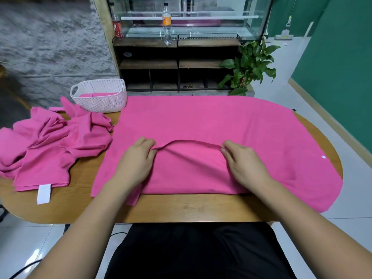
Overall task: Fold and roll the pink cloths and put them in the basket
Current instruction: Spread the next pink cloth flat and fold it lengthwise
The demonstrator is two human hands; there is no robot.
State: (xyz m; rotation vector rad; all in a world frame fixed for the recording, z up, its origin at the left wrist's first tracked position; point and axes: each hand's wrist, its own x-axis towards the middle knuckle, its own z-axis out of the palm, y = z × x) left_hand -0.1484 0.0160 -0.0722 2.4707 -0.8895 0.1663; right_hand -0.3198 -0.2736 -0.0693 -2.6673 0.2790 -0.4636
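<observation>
Left hand (136,158): fingers curled, pinching the left end of a folded edge of cloth.
Right hand (243,162): fingers curled, pinching the right end of the same edge.
Folded edge (189,141): rises in a shallow arch between the two hands, lifted off the layer beneath.
Spread cloth (201,117): bright pink and smooth, with its near part doubled over on itself. It lies under both hands and wrists and reaches well beyond them on every side, and its right end hangs over the table's rounded end.
Table (181,208): wooden, with rounded ends.
Pile of cloths (50,141): crumpled pink, left of the left hand, with a white tag (43,193) at its near edge.
Basket (104,102): white and perforated, at the far left behind the pile, just beside the spread cloth's far corner. Pink cloth (94,95) lies inside.
Beyond: a shelf (177,63), two bottles (166,23) and a leafy plant (249,65).
</observation>
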